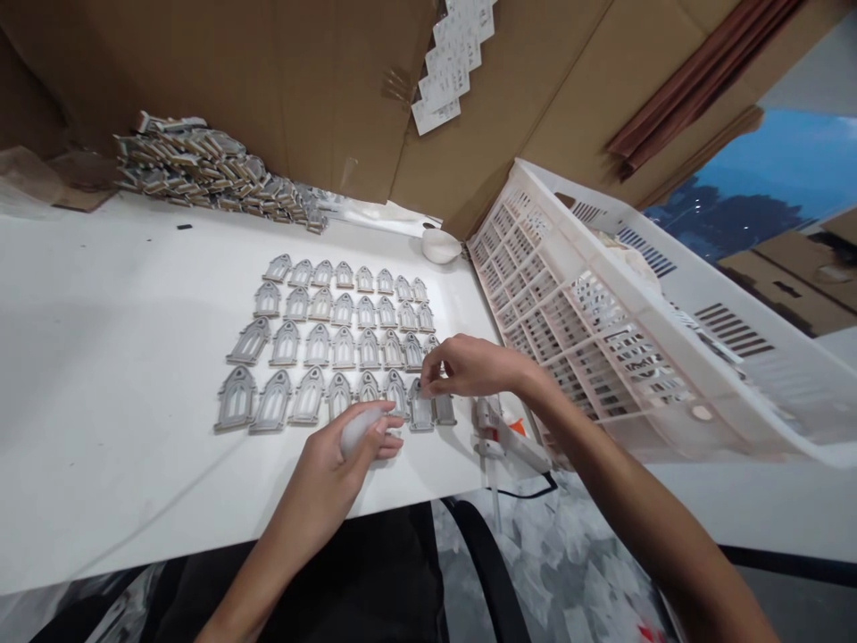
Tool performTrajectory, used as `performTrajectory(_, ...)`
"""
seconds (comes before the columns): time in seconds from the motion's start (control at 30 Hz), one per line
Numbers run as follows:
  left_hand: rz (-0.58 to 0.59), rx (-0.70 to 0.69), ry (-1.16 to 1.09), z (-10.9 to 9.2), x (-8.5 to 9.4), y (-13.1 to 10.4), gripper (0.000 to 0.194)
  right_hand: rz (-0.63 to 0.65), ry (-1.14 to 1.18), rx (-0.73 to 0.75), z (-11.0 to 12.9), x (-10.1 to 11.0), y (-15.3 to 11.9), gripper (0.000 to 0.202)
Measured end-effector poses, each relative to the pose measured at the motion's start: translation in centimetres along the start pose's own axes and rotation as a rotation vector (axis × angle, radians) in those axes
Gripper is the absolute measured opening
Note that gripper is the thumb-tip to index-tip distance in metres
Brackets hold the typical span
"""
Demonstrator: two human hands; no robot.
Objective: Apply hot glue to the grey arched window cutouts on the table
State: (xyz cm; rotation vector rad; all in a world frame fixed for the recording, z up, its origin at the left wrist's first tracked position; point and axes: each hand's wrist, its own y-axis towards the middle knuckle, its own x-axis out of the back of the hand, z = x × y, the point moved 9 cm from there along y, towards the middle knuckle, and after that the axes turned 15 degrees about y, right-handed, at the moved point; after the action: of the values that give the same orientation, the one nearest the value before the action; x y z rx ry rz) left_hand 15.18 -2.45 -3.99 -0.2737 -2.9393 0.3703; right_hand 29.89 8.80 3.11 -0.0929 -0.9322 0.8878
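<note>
My left hand (341, 460) is closed around a white rounded thing (358, 430), partly covered by the fingers; its kind does not show. It is just in front of the nearest row of small grey arched window-shaped pieces (273, 404). My right hand (461, 364) reaches over the right end of that row, thumb and fingertips pinched together. Its fingertips are at the upper edge of a grey arched piece (421, 409), and anything between them is too small to make out. Another darker arched piece (444, 410) lies to the right of it.
A white glue gun (492, 433) with an orange part lies near the table's front right edge. A white plastic crate (569, 295) leans on the right. Behind the rows are a white bowl (440, 245) and a heap of arched pieces (207, 170) against the cardboard wall (335, 89).
</note>
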Motion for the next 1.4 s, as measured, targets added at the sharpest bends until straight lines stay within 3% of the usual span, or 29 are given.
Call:
performTrajectory(0.23, -0.012, 0.009, -0.022, 0.3, 0.0, 0.0, 0.052, -0.223, -0.118, -0.027, 0.1, 1.3, -2.7, 0.016)
performTrajectory(0.4, -0.024, 0.000, -0.037, 0.5, -0.1, 0.1, 0.050, -0.292, -0.268, 0.039, 0.9, -2.4, -5.4, 0.027)
performTrajectory(0.53, -0.046, -0.008, -0.042, 0.7, 0.0, 0.2, 0.053, -0.296, -0.353, 0.056, 0.6, -5.0, -6.0, 0.031)
performTrajectory(0.8, -0.072, -0.028, -0.084, 1.2, 0.1, 0.5, 0.056, -0.345, -0.375, 0.028, -0.2, -4.8, -5.2, 0.035)
performTrajectory(0.97, -0.058, -0.037, -0.098, 1.0, 0.1, 0.4, 0.054, -0.449, -0.171, 0.165, 1.7, -4.1, -5.4, 0.039)
performTrajectory(1.17, 0.005, -0.030, -0.059, 0.4, 0.0, -0.3, 0.050, -0.458, 0.153, 0.356, 4.7, -4.8, -5.2, 0.019)
performTrajectory(1.4, 0.031, -0.029, -0.024, 0.0, 0.2, -0.4, 0.049, -0.540, 0.384, 0.356, 3.7, -4.7, -4.7, 0.010)
